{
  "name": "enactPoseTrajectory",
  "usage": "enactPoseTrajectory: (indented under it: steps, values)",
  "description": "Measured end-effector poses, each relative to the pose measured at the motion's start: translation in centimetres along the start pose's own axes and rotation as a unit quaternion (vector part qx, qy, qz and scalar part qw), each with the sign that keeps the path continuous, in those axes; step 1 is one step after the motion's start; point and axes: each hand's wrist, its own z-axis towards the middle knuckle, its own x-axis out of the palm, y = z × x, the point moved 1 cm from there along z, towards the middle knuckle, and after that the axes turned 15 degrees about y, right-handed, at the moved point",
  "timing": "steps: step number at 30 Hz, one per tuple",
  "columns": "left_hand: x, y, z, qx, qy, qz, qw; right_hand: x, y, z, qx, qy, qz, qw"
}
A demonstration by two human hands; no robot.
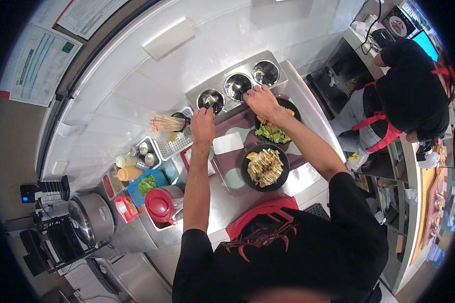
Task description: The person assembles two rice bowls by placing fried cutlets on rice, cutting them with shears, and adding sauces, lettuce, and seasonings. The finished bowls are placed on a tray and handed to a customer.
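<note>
A steel cutlery holder [280, 65] with three round steel cups stands against the wall. My left hand [203, 124] is at the near rim of its left cup [210, 98], fingers drawn together; dark pieces show inside. At the middle cup [237, 85], my right hand [262, 103] has its fingertips pinched over the rim, and what they grip is too small to make out. Below my right forearm lies a black bowl of food topped with white sauce [266, 168]. Another dark bowl with lettuce [273, 133] is partly hidden by that arm. A white napkin [228, 143] lies between my arms.
On the left stand a white basket [173, 147] with chopsticks [168, 123], sauce bottles [130, 173], a blue container of greens [147, 186] and a red-lidded jug [160, 206]. A large steel cooker [92, 218] sits farther left. A co-worker in black [409, 86] stands at right.
</note>
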Motion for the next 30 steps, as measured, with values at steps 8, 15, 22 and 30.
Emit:
enactPoseTrajectory:
  steps: [8, 15, 22, 30]
  values:
    - [-1.9, 2.6, -0.3, 0.036, -0.038, -0.13, 0.99, -0.1, -1.9, 1.3, 0.017, -0.126, 0.261, 0.957]
    - [-3.6, 2.4, -0.2, -0.021, -0.057, -0.139, 0.988, -1.8, -1.5, -1.6, 0.062, -0.182, 0.482, 0.855]
    - [-6.7, 1.5, 0.5, -0.007, -0.075, -0.076, 0.994, -0.2, -1.3, -1.0, 0.013, -0.152, 0.375, 0.914]
    - [-12.6, 0.9, -1.4, -0.005, -0.004, -0.331, 0.944, -4.3, 3.0, -3.7, -0.013, -0.222, 0.392, 0.893]
